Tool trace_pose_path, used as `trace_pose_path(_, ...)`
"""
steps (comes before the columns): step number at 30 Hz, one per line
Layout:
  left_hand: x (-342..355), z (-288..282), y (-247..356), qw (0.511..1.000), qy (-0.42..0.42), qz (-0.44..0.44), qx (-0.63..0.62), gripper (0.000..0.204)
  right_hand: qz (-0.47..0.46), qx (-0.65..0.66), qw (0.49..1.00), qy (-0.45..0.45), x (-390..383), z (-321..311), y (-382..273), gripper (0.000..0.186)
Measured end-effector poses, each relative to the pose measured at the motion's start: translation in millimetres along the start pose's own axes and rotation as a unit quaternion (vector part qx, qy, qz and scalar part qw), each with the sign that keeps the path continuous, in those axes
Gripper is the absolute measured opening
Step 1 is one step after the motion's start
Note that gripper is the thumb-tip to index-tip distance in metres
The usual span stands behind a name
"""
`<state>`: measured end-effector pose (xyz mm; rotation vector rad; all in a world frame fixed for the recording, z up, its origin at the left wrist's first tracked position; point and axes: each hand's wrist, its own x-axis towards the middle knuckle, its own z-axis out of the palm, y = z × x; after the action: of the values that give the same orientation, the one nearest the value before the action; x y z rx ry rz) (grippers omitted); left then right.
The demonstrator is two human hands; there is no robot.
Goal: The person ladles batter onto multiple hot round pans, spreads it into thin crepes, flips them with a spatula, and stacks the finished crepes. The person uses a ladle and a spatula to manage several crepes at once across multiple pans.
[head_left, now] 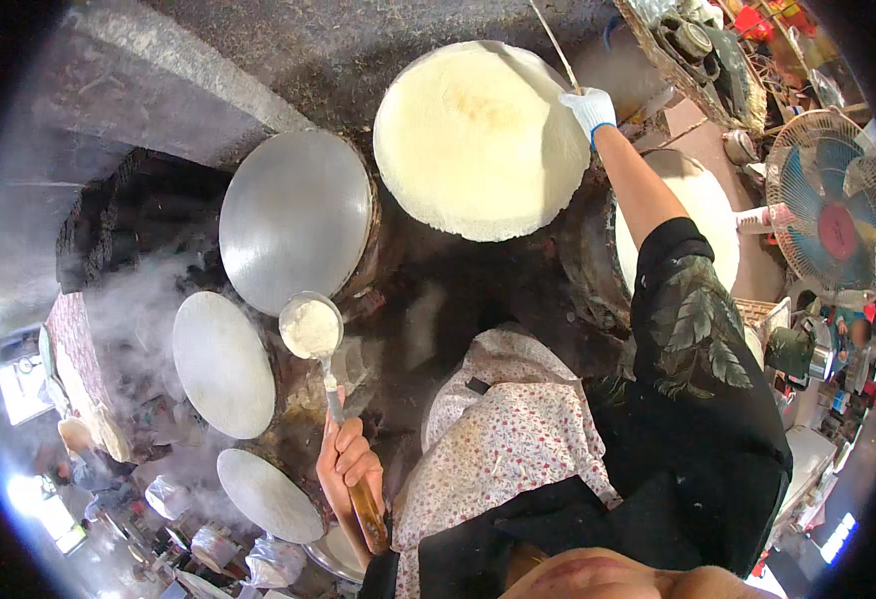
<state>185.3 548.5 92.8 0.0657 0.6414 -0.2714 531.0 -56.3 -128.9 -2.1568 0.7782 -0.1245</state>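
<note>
My left hand (350,461) is closed around the wooden handle of a ladle (366,514). Pale, thick batter (313,328) fills the ladle's bowl, which hangs by the near edge of a bare grey round griddle (296,222). My right hand (589,110), in a white glove with a blue cuff, is stretched out to the far right. Its fingers are closed on the lower end of a thin pale stick (555,42), beside the rim of a large round griddle covered by a thin yellowish pancake (473,140). A shadow falls across the pancake's right part.
Two more pale round plates (223,364) (270,496) stand at the left amid steam. Another light round surface (699,205) lies partly under my right forearm. A standing fan (835,215) is at the right, with cluttered goods around it. A flowered apron (523,429) covers my lap.
</note>
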Motion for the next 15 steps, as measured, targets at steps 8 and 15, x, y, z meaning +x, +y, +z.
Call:
trace_pose_path(8,11.3,25.6,-13.9,0.999,0.019,0.03,0.02,0.049,-0.151,-0.143,0.977,0.051,-6.0,6.9,-71.2,0.044)
trace_pose_path(15,0.7,46.4,-25.9,1.0,0.008,0.02,-0.018,0.053,-0.282,-0.285,0.912,0.083,12.6,-1.7,-115.8,0.039)
